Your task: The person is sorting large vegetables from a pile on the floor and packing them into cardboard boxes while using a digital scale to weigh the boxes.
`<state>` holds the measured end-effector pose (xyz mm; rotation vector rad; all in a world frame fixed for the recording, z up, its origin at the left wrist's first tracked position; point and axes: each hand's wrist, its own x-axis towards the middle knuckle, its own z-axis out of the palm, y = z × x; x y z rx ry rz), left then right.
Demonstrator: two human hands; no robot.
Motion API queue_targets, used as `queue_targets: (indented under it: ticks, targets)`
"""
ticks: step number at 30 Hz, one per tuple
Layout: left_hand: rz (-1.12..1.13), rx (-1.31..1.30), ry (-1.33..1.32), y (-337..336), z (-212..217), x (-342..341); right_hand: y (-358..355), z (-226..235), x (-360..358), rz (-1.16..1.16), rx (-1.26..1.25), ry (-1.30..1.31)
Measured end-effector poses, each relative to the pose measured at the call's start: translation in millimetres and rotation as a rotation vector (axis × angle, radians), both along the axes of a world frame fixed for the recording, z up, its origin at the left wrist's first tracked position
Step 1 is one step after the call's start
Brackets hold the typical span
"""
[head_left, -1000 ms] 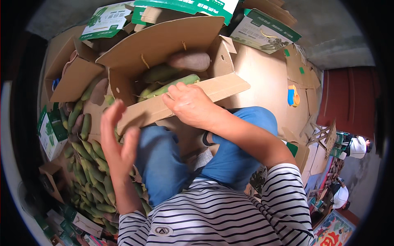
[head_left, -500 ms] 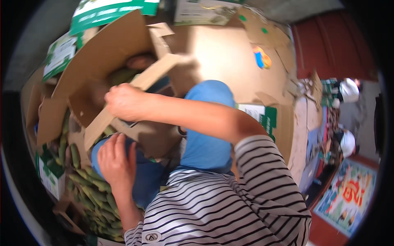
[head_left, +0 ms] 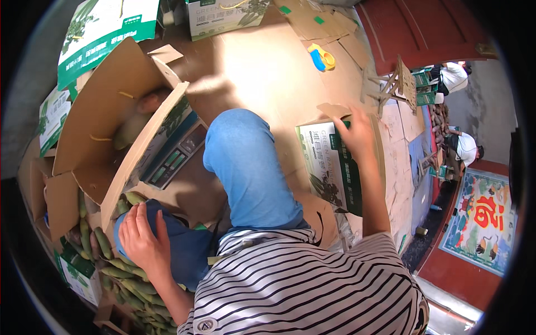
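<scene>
Nearby, tape dispenser (head_left: 322, 57) beyond flattened box (head_left: 335, 167)

Green-and-white box (head_left: 335, 167) — blue jeans (head_left: 245, 162), black-and-white striped shirt (head_left: 312, 285)

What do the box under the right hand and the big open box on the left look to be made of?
The green-and-white box looks like printed cardboard, with a brown raw flap at the top. The open box looks like plain brown corrugated cardboard, matte, with creased flaps.

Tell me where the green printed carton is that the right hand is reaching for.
In the head view the green printed carton stands on the person's right, beside the blue-jeaned knee, with the right hand at its top edge.
</scene>
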<state>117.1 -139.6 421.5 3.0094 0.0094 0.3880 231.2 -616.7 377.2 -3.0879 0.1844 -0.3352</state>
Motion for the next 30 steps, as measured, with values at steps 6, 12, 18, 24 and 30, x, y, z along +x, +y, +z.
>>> queue_targets:
  ticks: [6, 12, 18, 24, 30]
  targets:
    - [-0.016, 0.049, -0.01, 2.5, -7.8, 2.9, -95.7, -52.7, -106.2, -0.24, 0.376, 0.645]
    - [-0.012, 0.057, 0.005, -0.5, -4.1, 2.0, -87.5, -38.1, -77.1, -0.316, 0.07, 0.556]
    - [0.003, 0.04, 0.015, -0.7, -1.4, -1.5, -65.2, -4.6, 23.4, -0.068, -0.151, 0.326]
    - [-0.031, 0.03, 0.021, -4.7, -1.1, 6.8, -8.3, 2.4, 201.1, 0.288, -0.27, -0.028]
    - [0.003, -0.004, 0.027, -5.8, 0.7, 3.0, 98.4, -4.0, 305.6, 0.558, -0.246, -0.353]
